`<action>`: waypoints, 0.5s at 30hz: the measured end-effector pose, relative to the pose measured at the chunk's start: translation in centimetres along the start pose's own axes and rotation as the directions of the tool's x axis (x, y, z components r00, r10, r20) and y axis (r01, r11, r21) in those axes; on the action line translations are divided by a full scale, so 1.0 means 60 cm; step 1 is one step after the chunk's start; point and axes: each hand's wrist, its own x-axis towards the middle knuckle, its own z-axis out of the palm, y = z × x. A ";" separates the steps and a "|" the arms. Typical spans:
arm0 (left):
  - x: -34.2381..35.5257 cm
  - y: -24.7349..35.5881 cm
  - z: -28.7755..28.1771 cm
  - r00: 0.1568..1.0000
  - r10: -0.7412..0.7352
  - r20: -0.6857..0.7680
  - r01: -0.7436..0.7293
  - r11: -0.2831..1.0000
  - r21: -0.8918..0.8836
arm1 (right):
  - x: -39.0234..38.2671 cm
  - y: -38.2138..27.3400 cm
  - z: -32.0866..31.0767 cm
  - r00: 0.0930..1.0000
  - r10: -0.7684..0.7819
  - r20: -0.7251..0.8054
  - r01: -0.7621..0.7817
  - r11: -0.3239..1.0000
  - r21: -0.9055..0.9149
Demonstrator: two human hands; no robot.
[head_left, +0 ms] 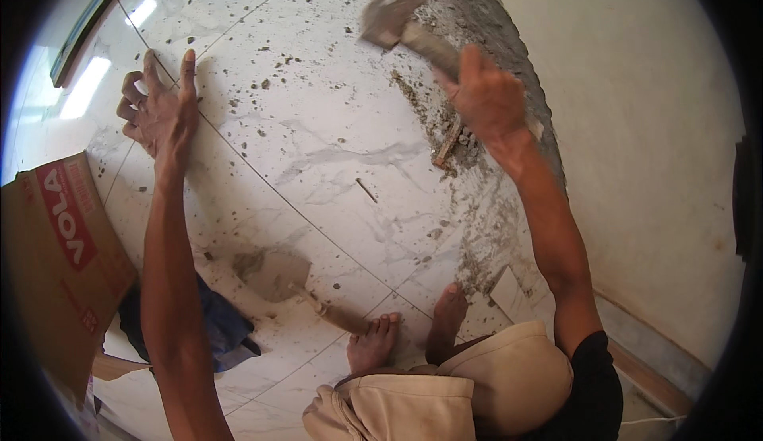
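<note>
My right hand (pixel 491 101) grips the short, thick handle of a tool with a broad grey head (pixel 395 10). Motion blurs the head, so its exact kind is unclear. It is over the tiles beside a strip of rough grey mortar (pixel 520 59) along the wall's foot. Fingers spread, my left hand (pixel 165 111) rests on the white tiled floor (pixel 318 202) near a tile joint and holds nothing. A brownish stick-like piece (pixel 448 143) lies among crumbs below my right hand. Close to my feet is a trowel (pixel 274 274) with its handle toward my toes.
Grey crumbs are scattered over the tiles, with a thin nail-like piece (pixel 366 190) among them. A cardboard box (pixel 67 266) stands at left, dark blue cloth (pixel 226 322) beside it. A long dark-edged strip (pixel 91 23) lies far left. The pale wall (pixel 636 123) rises at right.
</note>
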 end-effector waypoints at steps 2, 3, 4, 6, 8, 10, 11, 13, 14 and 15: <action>0.001 -0.002 0.004 1.000 0.010 -0.004 -0.010 1.000 -0.029 | -0.007 0.015 0.001 0.988 -0.144 -0.049 0.139 0.986 -0.096; 0.001 -0.002 0.007 1.000 0.012 -0.008 -0.012 1.000 -0.013 | -0.004 0.049 0.019 0.980 -0.195 -0.044 0.181 0.960 -0.213; 0.004 -0.008 0.001 1.000 0.013 -0.024 -0.013 1.000 0.011 | 0.003 0.066 0.034 0.986 -0.150 -0.070 0.130 0.963 -0.237; 0.001 0.005 0.009 1.000 0.017 -0.009 -0.017 1.000 -0.009 | 0.003 0.108 0.051 0.994 0.041 -0.098 -0.063 0.969 -0.238; -0.002 0.010 0.004 1.000 0.012 0.002 -0.012 1.000 -0.009 | 0.003 0.094 0.049 0.974 0.228 0.011 -0.226 0.967 -0.117; 0.004 0.003 -0.007 1.000 -0.008 -0.004 0.008 1.000 0.008 | 0.011 0.025 0.003 0.927 0.272 0.258 -0.283 0.959 0.006; 0.000 0.004 -0.005 1.000 -0.012 0.005 0.012 1.000 0.005 | 0.001 0.015 -0.001 0.966 0.173 0.194 -0.181 0.983 0.026; 0.001 0.001 -0.004 1.000 -0.004 0.005 0.004 1.000 -0.008 | -0.013 0.005 -0.002 0.998 -0.032 0.059 0.029 0.998 0.049; 0.000 0.000 -0.004 1.000 0.003 0.003 -0.003 1.000 -0.011 | -0.009 0.034 0.013 0.998 0.045 0.037 -0.044 0.999 -0.019; 0.001 0.002 -0.005 1.000 0.006 0.005 -0.006 1.000 -0.007 | 0.004 0.088 0.034 0.993 0.120 0.007 -0.118 0.989 -0.090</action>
